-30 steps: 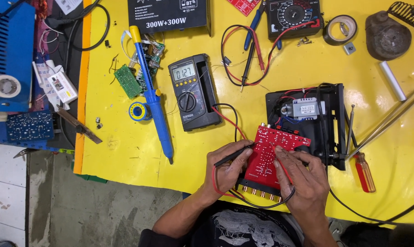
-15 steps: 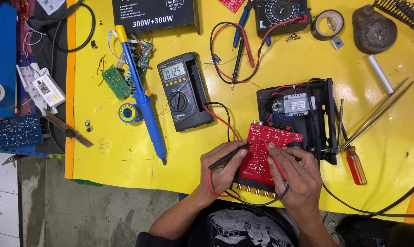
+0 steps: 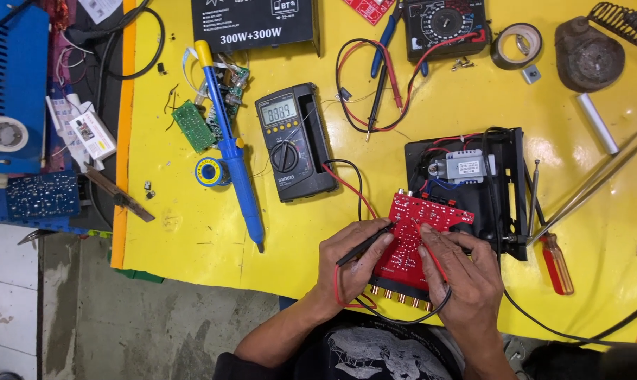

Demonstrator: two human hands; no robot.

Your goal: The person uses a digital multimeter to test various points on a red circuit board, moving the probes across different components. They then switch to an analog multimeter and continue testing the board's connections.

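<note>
A red circuit board [image 3: 417, 232] lies at the near edge of the yellow table [image 3: 192, 232], tilted toward an open black chassis [image 3: 505, 183]. My left hand [image 3: 350, 260] grips a black test probe [image 3: 364, 246] and presses its tip on the board's left side. My right hand [image 3: 466, 274] holds a red probe against the board's right side; that probe is mostly hidden under my fingers. Red and black leads [image 3: 346, 176] run back to a dark digital multimeter [image 3: 294, 141] with a lit display.
A blue soldering iron [image 3: 232, 151], solder spool [image 3: 207, 171] and green boards [image 3: 193, 125] lie left. Behind are a black amplifier box [image 3: 255, 24], an analog meter [image 3: 445, 21], a tape roll [image 3: 515, 43] and an iron stand [image 3: 589, 53]. Right: long tweezers [image 3: 593, 183], a red-handled screwdriver [image 3: 556, 262].
Both hands stay on the red board with the probes, shifting only slightly. The view itself has drifted a little.
</note>
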